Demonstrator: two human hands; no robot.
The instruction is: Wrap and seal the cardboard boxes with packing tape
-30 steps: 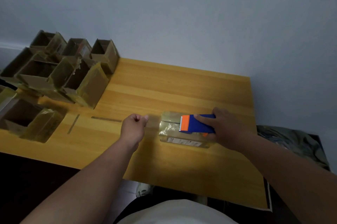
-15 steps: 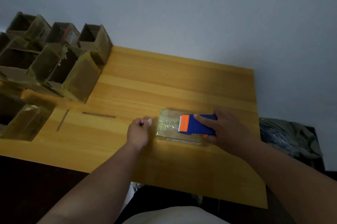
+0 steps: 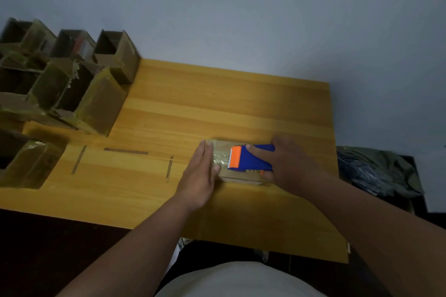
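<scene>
At the upper left of the frame, a cluster of open cardboard boxes [image 3: 79, 89] with tape-covered sides stands on the yellow wooden counter [image 3: 217, 103], and one more open box [image 3: 26, 164] sits at the left edge below them. To the right of these, three short strips of tape [image 3: 125, 151] lie flat on the counter surface, well apart from one another. Right of centre, the left hand [image 3: 201, 171] lies flat with fingers straight and together, pressing the left end of a small tape-wrapped box [image 3: 220, 159] that rests on the counter. On top of that box sits a blue and orange tape dispenser [image 3: 248, 158], its orange serrated end toward the left hand. The right hand [image 3: 287, 161] has its grip closed around the blue body of the dispenser, fingers over the top and thumb at the near side. At the right edge of the frame, beyond the counter, lies a heap of dark crumpled material [image 3: 379, 171].
</scene>
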